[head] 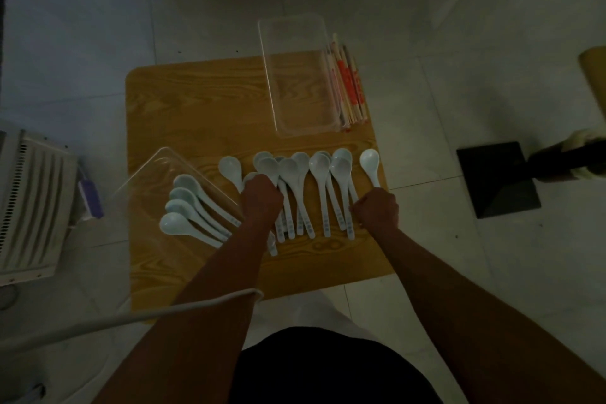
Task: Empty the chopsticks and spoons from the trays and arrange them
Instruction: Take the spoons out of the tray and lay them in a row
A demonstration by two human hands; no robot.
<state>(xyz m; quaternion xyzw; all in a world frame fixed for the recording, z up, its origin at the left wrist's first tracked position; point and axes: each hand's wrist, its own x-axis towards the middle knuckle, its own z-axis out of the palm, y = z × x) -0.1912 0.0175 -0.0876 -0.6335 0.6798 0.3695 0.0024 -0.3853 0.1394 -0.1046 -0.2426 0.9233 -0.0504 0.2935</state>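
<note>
Chopsticks [349, 85] lie out just right of the empty tray [272, 82], and nearer than it the left hand [262, 198] and right hand [377, 210] each grip row spoons [319, 167] (four stray spoons [183, 207] wait leftward).

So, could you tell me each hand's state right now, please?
Left hand: closed on a middle spoon.
Right hand: closed on the rightmost spoon.

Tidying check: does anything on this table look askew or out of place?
Yes. The empty clear tray and the chopsticks beside it jut past the far edge of the table, and the middle spoons overlap instead of lying singly.
</note>
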